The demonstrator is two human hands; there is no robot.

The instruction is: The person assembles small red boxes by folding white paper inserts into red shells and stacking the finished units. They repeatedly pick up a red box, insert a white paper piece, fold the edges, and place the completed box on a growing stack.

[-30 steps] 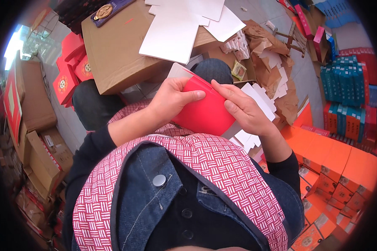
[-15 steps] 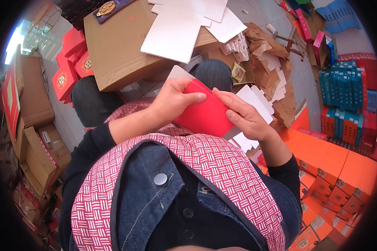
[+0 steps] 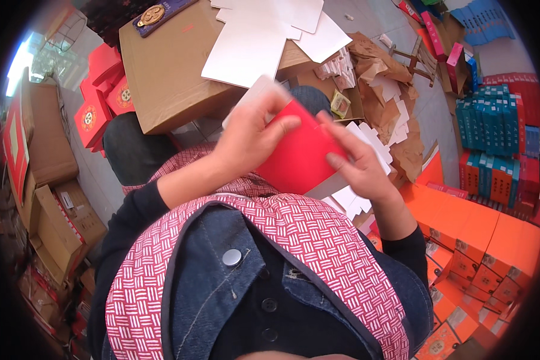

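Observation:
Over my lap I hold a red card sheet [image 3: 297, 157] with pale greyish-white ends. My left hand [image 3: 250, 133] grips its left part, thumb lying on the red face and fingers toward the far side. My right hand [image 3: 361, 159] holds its right edge between thumb and fingers. Motion blurs the far edge and part of my left fingers. White card sheets [image 3: 252, 45] lie spread on a brown cardboard box [image 3: 168, 69] in front of me.
At the right are orange boxes [image 3: 462, 225] in stacks and teal boxes [image 3: 492, 120]. Crumpled brown paper [image 3: 372, 63] and white card pieces [image 3: 396, 120] lie right of my knee. Red boxes [image 3: 93, 111] stand left of the brown box; an opened carton [image 3: 54, 231] sits far left.
The red sheet has tilted and shows more of its pale far-left end. My left hand has shifted slightly; my right fingers have lifted a little, both still on the sheet.

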